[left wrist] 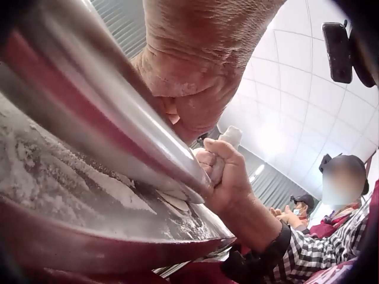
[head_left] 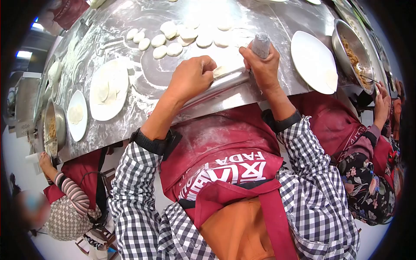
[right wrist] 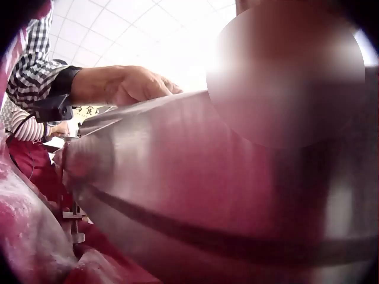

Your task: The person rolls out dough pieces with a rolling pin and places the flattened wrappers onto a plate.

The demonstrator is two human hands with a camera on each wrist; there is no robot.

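My left hand (head_left: pixel 193 78), fingers curled, pinches the near edge of a small dough piece (head_left: pixel 220 70) at the metal table's front edge. To its right, my right hand (head_left: pixel 263 67) grips a short flour-coated rolling pin (head_left: pixel 261 45), its end sticking up past the fist. The left wrist view has my left hand (left wrist: pixel 192 71) close above, with my right hand (left wrist: pixel 228 177) round the pin (left wrist: pixel 232 137) behind it; a thin dough piece (left wrist: pixel 174 202) lies on the table. In the right wrist view my left hand (right wrist: pixel 139 86) shows beyond the table edge.
Several dough rounds (head_left: pixel 174 49) lie on the floured table (head_left: pixel 149 69) beyond my hands. Plates with flat wrappers stand left (head_left: pixel 97 110) and right (head_left: pixel 310 56). Bowls of filling stand at far left (head_left: pixel 60 125) and far right (head_left: pixel 340 34), with people beside them.
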